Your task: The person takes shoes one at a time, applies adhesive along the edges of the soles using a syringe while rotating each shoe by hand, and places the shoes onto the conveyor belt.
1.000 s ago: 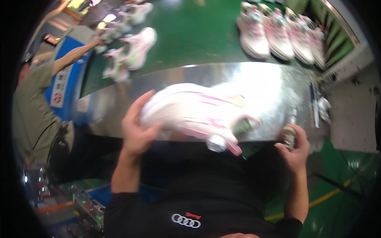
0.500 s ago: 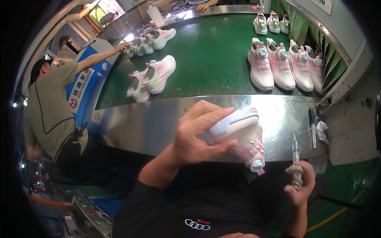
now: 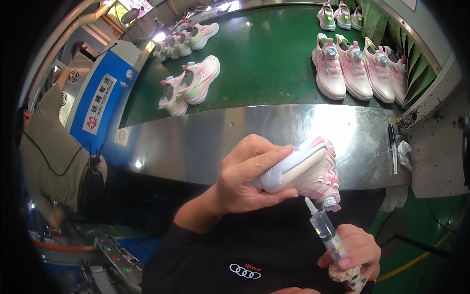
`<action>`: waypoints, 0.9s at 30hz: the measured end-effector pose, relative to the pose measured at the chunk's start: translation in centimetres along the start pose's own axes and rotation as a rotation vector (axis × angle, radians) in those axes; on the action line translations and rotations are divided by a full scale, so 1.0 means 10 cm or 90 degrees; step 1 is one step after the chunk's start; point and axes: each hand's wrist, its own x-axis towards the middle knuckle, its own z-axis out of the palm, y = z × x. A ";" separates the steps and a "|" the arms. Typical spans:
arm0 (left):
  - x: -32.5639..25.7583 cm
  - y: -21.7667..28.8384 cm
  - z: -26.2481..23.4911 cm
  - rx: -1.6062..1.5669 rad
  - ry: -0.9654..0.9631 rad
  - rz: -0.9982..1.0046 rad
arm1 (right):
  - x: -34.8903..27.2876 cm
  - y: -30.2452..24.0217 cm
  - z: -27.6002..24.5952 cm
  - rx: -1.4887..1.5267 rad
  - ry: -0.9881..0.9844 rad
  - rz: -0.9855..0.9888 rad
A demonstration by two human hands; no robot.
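Note:
My left hand (image 3: 245,179) grips a white and pink sneaker (image 3: 306,169) by its heel and sole, tipped so the round dial on top faces down and right. My right hand (image 3: 353,255) holds a clear syringe (image 3: 324,230) upright, its tip touching the sneaker just beside the dial. Both hands are in front of my dark shirt, below the shiny metal edge (image 3: 215,137) of the green conveyor belt (image 3: 264,59).
Several pink sneakers (image 3: 357,68) stand in a row at the belt's right, and pairs (image 3: 191,83) lie at its left. A spare syringe (image 3: 393,147) lies on the metal edge at right. Another person (image 3: 46,147) stands at left by a blue machine (image 3: 98,103).
The view has tilted down and steadied. My left hand turned the sneaker from lying across to heel-forward, and my right hand raised the syringe until its tip met the shoe.

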 end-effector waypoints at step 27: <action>-0.06 -0.05 -0.05 -0.032 0.022 0.007 | 0.15 0.24 0.12 0.018 -0.030 0.017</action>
